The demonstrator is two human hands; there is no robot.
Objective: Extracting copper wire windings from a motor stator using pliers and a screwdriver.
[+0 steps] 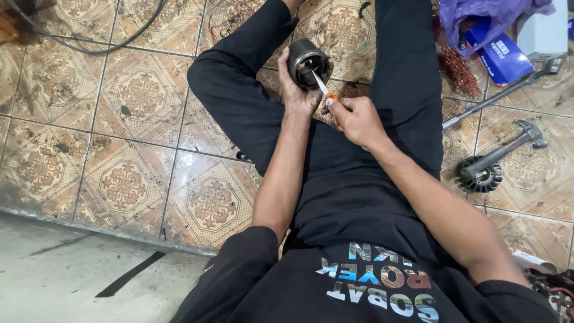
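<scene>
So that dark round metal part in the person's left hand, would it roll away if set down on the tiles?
Probably, if laid on its side: the dark cylindrical housing looks round, and the tiled floor is smooth and glossy. Stood on its open end it would likely stay. It looks like thick metal, so probably heavy for its size and stiff; the left hand wraps it firmly.

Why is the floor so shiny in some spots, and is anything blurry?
In the head view, the tiled floor glares where light bounces off its glossy tiles; the left hand with the dark metal cylinder and the right hand with the orange-handled blade look sharp; the hammer near the edge is slightly softer; straight tile lines bend a little toward the edges.
</scene>
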